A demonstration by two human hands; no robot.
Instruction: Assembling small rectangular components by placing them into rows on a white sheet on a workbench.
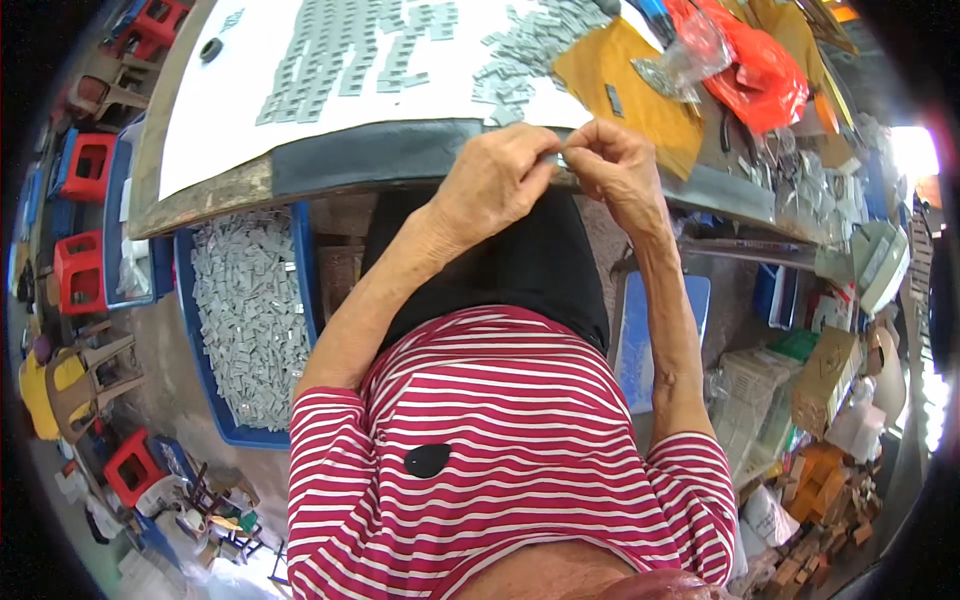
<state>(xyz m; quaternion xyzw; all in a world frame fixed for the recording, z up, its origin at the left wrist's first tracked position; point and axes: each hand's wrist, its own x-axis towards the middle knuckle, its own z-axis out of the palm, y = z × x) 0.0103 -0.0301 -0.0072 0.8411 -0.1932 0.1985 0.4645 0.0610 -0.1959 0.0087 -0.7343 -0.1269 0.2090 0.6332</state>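
My left hand [497, 180] and my right hand [617, 168] meet at the near edge of the white-topped table [230, 100], fingertips pinched together on a small grey piece [560, 157]. Most of that piece is hidden by my fingers. Rows of flat grey pieces [350, 50] lie on the white surface beyond my hands, with a loose heap of grey pieces [520, 60] to their right. One grey piece [614, 99] rests on a yellow sheet [625, 85] just past my right hand. My red-and-white striped shirt fills the lower middle.
A blue crate [205, 390] full of grey pieces stands on the floor at my left. Red plastic bags [760, 70] and a clear bag lie on the table at right. Red stools [85, 165], cardboard boxes [825, 385] and clutter line both sides.
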